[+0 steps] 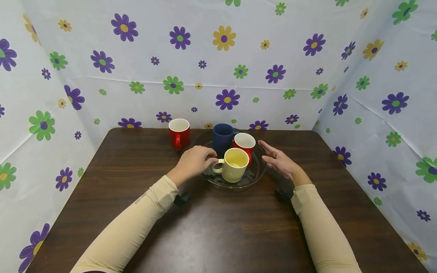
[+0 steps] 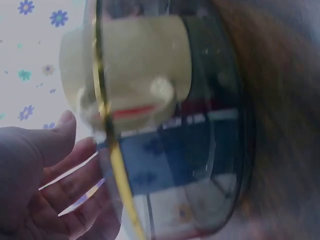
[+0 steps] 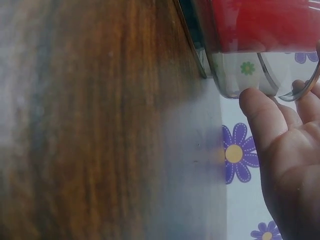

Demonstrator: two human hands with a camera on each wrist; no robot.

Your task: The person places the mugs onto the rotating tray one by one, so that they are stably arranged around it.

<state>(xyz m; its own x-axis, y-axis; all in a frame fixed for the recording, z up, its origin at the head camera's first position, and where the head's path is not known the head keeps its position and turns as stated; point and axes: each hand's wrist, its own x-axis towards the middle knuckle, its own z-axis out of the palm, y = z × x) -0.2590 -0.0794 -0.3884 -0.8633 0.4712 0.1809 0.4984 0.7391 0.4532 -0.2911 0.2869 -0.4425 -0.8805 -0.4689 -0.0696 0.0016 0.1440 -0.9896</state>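
A clear glass bowl (image 1: 250, 183) stands on the table, holding a pale yellow mug (image 1: 233, 174), a red mug (image 1: 244, 141) with a white inside and a dark blue mug (image 1: 221, 141). My left hand (image 1: 196, 157) is over the bowl's left side, thumb close to the yellow mug's handle (image 1: 217, 167). In the left wrist view its fingers (image 2: 75, 175) spread loosely near the bowl's rim (image 2: 121, 180), around nothing. At the bowl's right side is my right hand (image 1: 281, 162), fingers extended. Its thumb lies right at the glass wall (image 3: 232, 87) in the right wrist view.
Another red mug (image 1: 179, 136) stands on the brown table (image 1: 218, 231), back left of the bowl, its handle facing front. White flowered cloth (image 1: 201, 49) surrounds the table at the back and both sides.
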